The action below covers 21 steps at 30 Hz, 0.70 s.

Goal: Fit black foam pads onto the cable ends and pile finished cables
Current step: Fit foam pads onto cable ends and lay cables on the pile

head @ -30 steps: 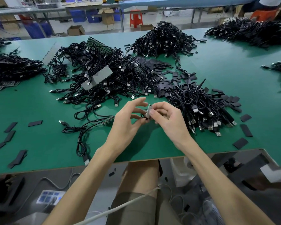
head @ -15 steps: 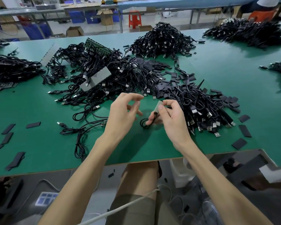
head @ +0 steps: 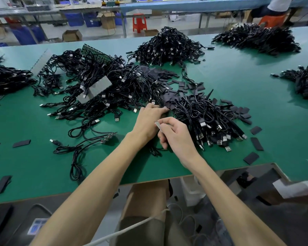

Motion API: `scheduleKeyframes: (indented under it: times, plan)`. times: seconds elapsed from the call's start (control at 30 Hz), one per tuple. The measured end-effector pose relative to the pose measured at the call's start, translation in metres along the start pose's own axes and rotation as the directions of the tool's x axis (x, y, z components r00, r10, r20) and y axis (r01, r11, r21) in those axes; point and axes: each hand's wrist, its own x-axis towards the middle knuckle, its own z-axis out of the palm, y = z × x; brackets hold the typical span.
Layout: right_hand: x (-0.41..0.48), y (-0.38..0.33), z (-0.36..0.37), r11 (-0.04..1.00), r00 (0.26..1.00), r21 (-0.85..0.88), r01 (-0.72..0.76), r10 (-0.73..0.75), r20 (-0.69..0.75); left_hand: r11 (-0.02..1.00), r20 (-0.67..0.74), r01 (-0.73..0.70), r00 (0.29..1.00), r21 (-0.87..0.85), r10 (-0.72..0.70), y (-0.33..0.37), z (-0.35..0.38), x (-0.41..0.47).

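Note:
My right hand [head: 176, 137] pinches a small grey board on a cable end [head: 158, 125], whose black cable [head: 155, 150] loops down onto the green table [head: 34, 167] below the hand. My left hand [head: 149, 118] reaches forward, fingers stretched flat, fingertips at the loose black foam pads [head: 169, 102] near the middle of the table. Just right of both hands lies a pile of black cables with USB plugs [head: 208, 121].
A tangle of cables with grey boards [head: 96, 86] spreads to the left. More cable heaps lie behind [head: 169, 47], far right [head: 256, 38] and far left [head: 5, 79]. Loose pads dot the left edge [head: 21, 143] and right edge [head: 256, 143]. A cable lies near the front [head: 75, 151].
My left hand has let go of the cable end and moved forward to the foam pads. My right hand still holds the cable end, now lower, with the cable resting on the table.

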Motion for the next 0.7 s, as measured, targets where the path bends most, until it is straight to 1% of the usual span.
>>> scheduleKeyframes:
  times: [0.07, 0.17, 0.33, 0.4, 0.5, 0.7]
  plan:
    - [0.0, 0.001, 0.0, 1.0, 1.0, -0.013, 0.002, -0.002, 0.011, 1.0, -0.024, 0.004, 1.0, -0.03, -0.005, -0.005, -0.001, -0.007]
    - [-0.001, 0.001, 0.001, 1.0, 1.0, -0.011, 0.02, -0.019, 0.009, 0.998, -0.097, -0.006, 0.995, -0.06, 0.0, -0.008, -0.003, -0.019]
    - [0.0, 0.003, 0.0, 0.997, 0.996, 0.014, 0.071, -0.07, -0.061, 0.996, -0.24, -0.001, 0.97, -0.089, -0.021, -0.012, -0.004, -0.044]
    - [0.0, 0.004, 0.0, 0.996, 0.994, 0.007, 0.089, -0.088, -0.071, 0.995, -0.262, 0.008, 0.964, -0.097, -0.034, -0.013, -0.004, -0.05]
    - [0.001, 0.004, -0.001, 0.995, 0.992, 0.003, 0.101, -0.101, -0.07, 0.984, -0.283, 0.033, 0.956, -0.173, -0.082, -0.01, -0.004, -0.054]
    - [-0.001, 0.003, -0.001, 0.994, 0.992, -0.02, 0.104, -0.106, -0.065, 0.98, -0.306, 0.083, 0.942, -0.182, -0.137, -0.009, -0.003, -0.056]
